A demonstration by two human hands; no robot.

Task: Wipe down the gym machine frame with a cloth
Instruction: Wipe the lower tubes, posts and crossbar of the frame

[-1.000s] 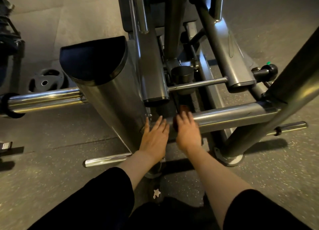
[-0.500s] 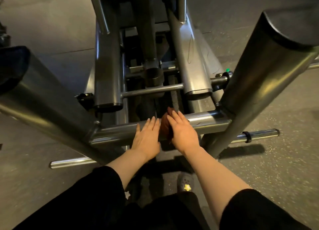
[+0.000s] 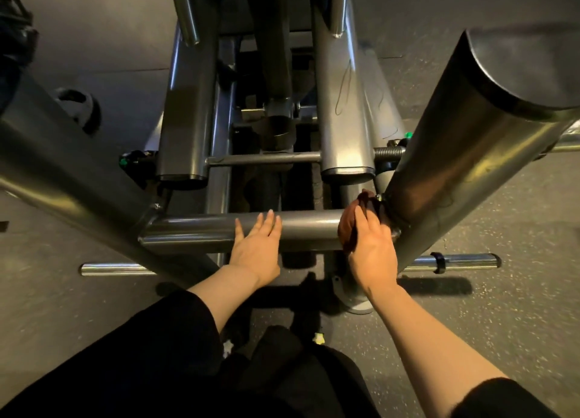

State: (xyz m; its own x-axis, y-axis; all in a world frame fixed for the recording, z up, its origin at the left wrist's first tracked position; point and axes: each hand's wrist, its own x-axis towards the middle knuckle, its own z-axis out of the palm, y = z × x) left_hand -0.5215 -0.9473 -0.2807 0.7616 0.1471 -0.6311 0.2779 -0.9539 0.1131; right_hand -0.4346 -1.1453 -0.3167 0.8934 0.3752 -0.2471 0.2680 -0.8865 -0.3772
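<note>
Cloth [image 3: 350,226] on grey crossbar [image 3: 204,232] above speckled gym floor [image 3: 502,307]

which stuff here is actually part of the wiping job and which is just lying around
In use: brown cloth under the right hand; horizontal frame bar, where the left hand rests flat.

Lying about: weight plate on the floor; chrome peg.

Rust-brown cloth [image 3: 349,226], glossy grey frame tubes [image 3: 201,233], black end cap [image 3: 530,63], grey speckled floor [image 3: 502,307], black sleeves [image 3: 150,355].
</note>
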